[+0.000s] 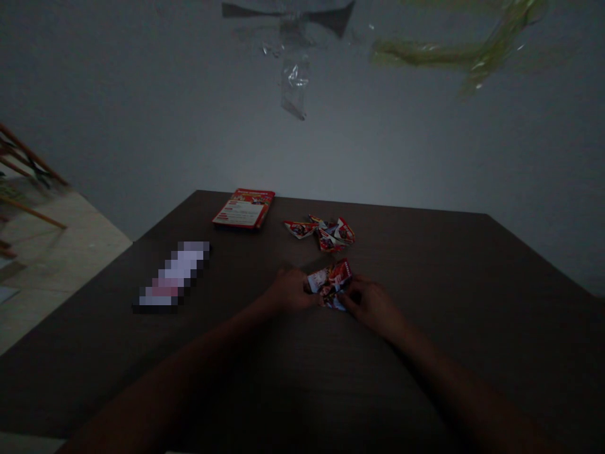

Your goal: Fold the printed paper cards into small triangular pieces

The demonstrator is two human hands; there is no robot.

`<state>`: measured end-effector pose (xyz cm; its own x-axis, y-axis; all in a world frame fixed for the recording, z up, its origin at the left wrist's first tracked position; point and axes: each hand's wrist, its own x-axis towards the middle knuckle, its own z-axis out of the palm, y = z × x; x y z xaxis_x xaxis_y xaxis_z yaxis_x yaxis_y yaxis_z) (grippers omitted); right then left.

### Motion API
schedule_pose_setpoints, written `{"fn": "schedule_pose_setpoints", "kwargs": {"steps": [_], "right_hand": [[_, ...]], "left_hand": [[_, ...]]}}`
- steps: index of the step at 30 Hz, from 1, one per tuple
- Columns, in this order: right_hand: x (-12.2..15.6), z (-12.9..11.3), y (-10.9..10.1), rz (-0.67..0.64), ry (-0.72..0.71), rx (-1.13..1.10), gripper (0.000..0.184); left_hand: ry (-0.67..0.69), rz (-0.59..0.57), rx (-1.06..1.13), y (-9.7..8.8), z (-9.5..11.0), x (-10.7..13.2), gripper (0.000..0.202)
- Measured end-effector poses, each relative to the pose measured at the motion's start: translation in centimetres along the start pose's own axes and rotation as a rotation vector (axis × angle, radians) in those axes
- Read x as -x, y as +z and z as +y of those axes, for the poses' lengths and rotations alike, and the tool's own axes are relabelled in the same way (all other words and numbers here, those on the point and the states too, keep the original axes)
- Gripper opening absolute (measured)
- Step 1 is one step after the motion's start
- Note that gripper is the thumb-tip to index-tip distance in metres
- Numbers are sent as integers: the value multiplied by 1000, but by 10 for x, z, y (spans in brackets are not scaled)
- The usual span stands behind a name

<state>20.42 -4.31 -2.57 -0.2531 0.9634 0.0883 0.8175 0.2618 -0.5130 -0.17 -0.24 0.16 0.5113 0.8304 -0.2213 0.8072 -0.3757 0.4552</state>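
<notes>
Between my hands is a partly folded printed paper (334,281), red, white and dark, just above or on the tabletop. My left hand (293,290) pinches its left edge, with the fingertips partly hidden. On the right side, the thumb and fingers of my right hand (372,304) close on the same sheet. Just beyond it lie several folded paper pieces (334,238) with pointed ends and the same red print, heaped together. Farther back at the left rests a stack of red and white flyers (243,209).
A blurred-out flat device like a phone (174,276) lies on the left of the dark wooden table (425,265). The pale wall (378,139) stands right behind the table, with tape strips (425,53) on it. Thin orange rods (33,154) show at far left above the floor.
</notes>
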Motion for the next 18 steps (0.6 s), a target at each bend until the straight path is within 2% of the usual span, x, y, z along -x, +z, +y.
{"fn": "schedule_pose_setpoints", "kwargs": {"steps": [7, 18], "right_hand": [[1, -3, -2, -13, 23, -9, 20], [-2, 0, 1, -7, 39, 10, 22]], "left_hand": [[7, 16, -65, 3, 4, -1, 33], [29, 14, -95, 3, 3, -1, 37]]}}
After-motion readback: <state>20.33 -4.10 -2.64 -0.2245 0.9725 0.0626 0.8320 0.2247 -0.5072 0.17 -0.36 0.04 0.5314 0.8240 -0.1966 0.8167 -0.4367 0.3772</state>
